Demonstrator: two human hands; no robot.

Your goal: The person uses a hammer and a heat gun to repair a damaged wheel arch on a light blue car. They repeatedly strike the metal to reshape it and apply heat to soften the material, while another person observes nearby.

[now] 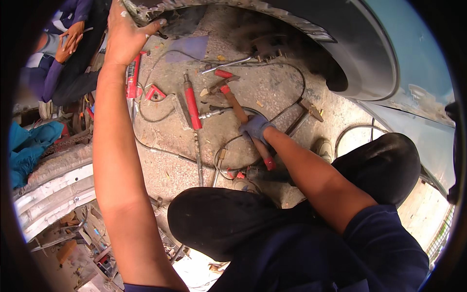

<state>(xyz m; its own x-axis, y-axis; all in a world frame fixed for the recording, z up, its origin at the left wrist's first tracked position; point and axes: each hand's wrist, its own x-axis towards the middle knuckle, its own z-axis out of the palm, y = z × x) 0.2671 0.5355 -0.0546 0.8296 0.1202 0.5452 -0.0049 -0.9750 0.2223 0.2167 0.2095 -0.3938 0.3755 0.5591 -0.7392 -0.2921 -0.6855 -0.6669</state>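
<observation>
My bare left hand (124, 40) is up at the top left, closed at the ragged rim of a car's wheel arch (194, 4). Its thumb juts to the right, and its fingers are partly hidden at the picture's edge. My right hand (256, 128), in a grey-blue glove, is wrapped round the wooden handle of a hammer (236, 108) with red bands. The hammer lies slanted low over the floor, its head (223, 85) pointing away from me. Left of it lies a red hydraulic ram (191, 104) with a hose.
A red hydraulic pump (132, 80) and a small red metal piece (155, 93) lie farther left. Another hammer (311, 109) rests to the right, near cables. At the upper left a co-worker sits with clasped hands (71, 41). The blue-grey car body (413, 53) curves along the right.
</observation>
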